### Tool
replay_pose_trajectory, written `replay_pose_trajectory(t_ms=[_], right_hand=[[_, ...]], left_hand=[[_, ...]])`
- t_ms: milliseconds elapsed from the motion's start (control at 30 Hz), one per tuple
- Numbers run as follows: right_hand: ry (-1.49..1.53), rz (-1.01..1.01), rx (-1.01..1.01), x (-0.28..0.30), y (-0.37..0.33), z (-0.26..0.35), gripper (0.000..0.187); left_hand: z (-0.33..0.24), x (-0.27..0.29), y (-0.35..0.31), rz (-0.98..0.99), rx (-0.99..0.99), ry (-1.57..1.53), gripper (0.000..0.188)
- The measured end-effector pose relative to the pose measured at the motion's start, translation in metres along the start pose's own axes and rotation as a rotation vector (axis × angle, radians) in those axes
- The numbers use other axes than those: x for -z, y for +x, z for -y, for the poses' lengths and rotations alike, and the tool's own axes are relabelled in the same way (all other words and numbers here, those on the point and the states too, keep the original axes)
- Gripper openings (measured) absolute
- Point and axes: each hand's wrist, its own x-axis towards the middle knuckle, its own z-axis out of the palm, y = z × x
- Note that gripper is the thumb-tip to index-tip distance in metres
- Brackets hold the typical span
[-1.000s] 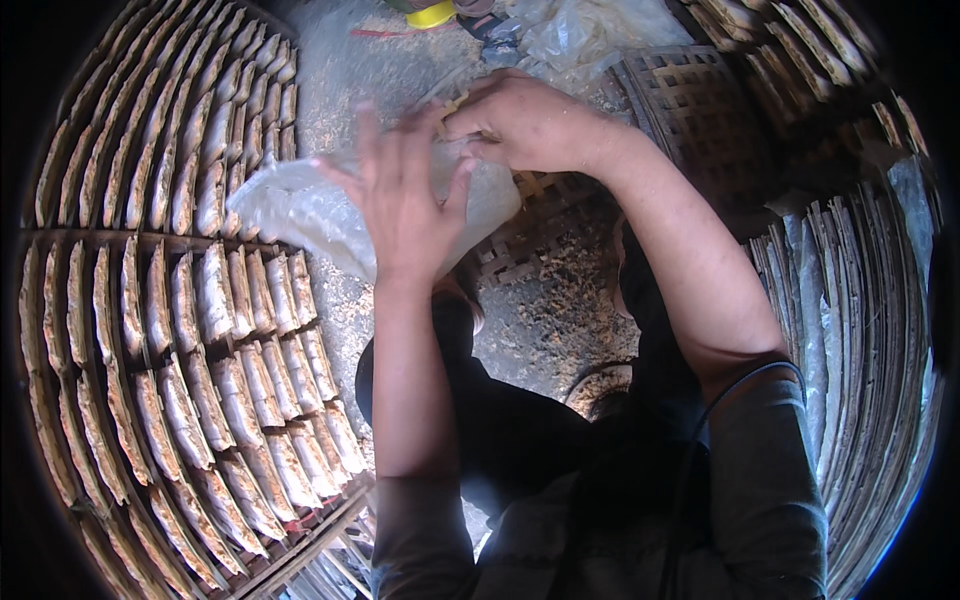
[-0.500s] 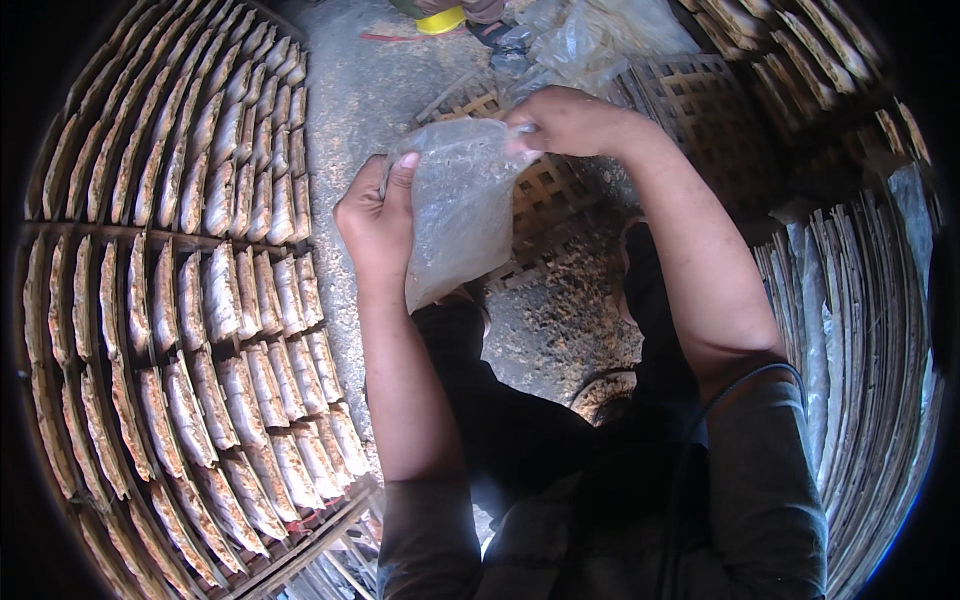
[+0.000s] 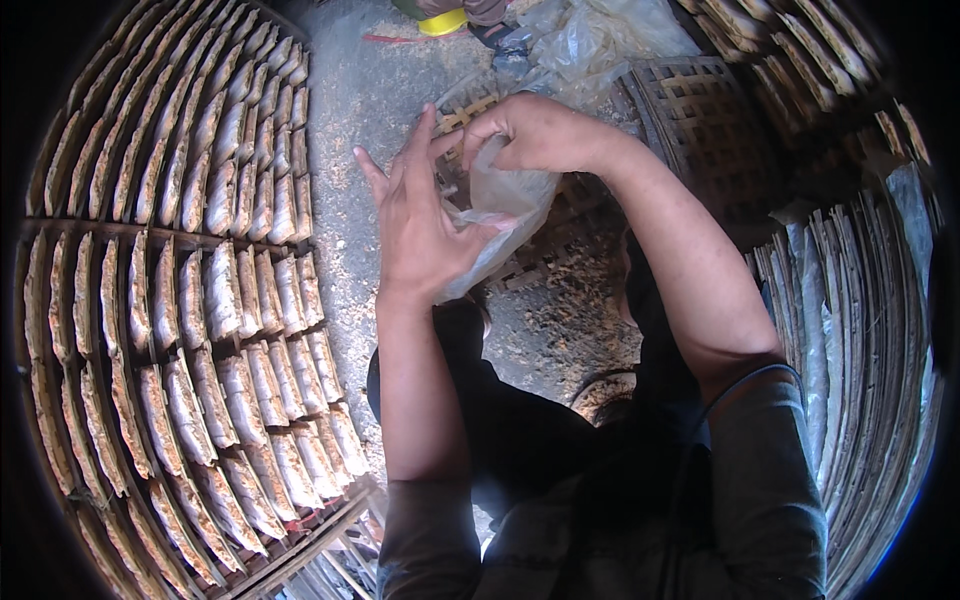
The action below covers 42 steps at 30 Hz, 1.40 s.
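Observation:
A translucent, crinkled plastic bag (image 3: 503, 195) hangs between my two hands above the floor. My right hand (image 3: 540, 135) is closed on its upper edge, thumb and fingers pinched together. My left hand (image 3: 420, 215) has its fingers stretched upward and apart. Its thumb reaches across to the bag and appears to be inside the mouth, seen through the film. The bag looks partly open and folded between the hands; whether anything lies inside cannot be made out.
On the left, rows of white slabs with crumbly orange-brown edges (image 3: 225, 290) fill a rack. Woven slatted trays (image 3: 690, 110) lie ahead right beside a heap of clear plastic sheeting (image 3: 600, 40). Upright thin boards (image 3: 860, 330) line the right. Another person's foot (image 3: 492, 35) shows far ahead. Crumbs litter the floor (image 3: 345, 100).
My left hand has let go of the bag's left edge, spread its fingers and turned toward the mouth. My right hand has shifted slightly left, and the flat bag is now bunched.

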Motion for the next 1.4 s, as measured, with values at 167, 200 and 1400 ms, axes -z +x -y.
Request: replay_pose_trajectory(t_ms=[167, 200, 1400], right_hand=[[-0.276, -0.12, -0.033, -0.006, 0.001, 0.001, 0.029], [-0.31, -0.131, -0.042, -0.006, 0.001, 0.001, 0.03], [-0.118, 0.326, -0.34, 0.01, 0.042, -0.064, 0.043]], left_hand=[[-0.026, -0.004, -0.002, -0.108, 0.103, -0.21, 0.118], [-0.029, -0.003, -0.003, -0.166, 0.078, -0.159, 0.116], [0.112, 0.033, 0.02, -0.698, 0.592, -0.093, 0.018]])
